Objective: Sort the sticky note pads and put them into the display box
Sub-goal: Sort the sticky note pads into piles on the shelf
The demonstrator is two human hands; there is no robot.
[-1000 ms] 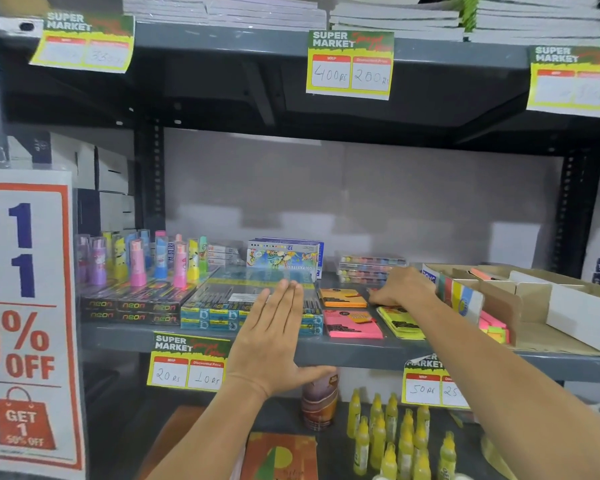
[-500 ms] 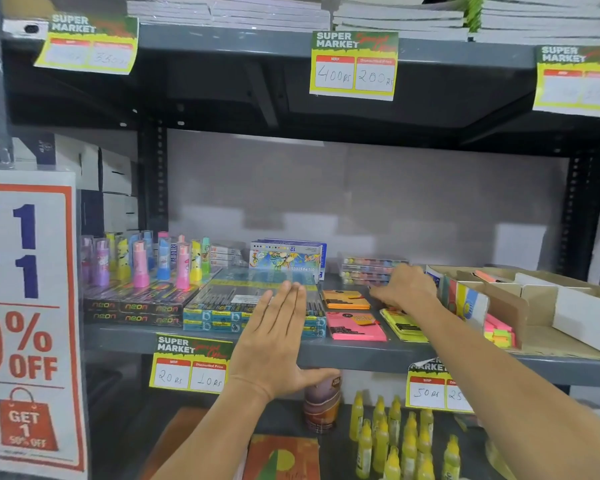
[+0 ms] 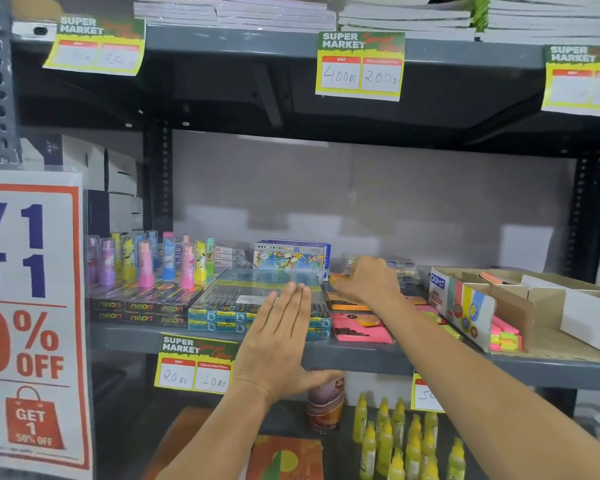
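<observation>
right hand (image 3: 368, 282): moved back along the shelf (image 3: 368, 356), off the yellow-green pads and onto the rear orange pad (image 3: 347, 301); grip curled down on its far edge, actual pinch can't be confirmed.
left hand (image 3: 281, 344): unchanged, flat, fingers pressed together, hovering before the shelf edge, holding nothing.
pads: orange at back, pink pad (image 3: 359, 329) in front, yellow-green pads (image 3: 445, 325) mostly hidden under the right forearm; all loose on the shelf.
display box (image 3: 520, 303): just right of the pads, some neon pads already inside.
implication: looks like the orange pad goes next; nothing lifted yet.
</observation>
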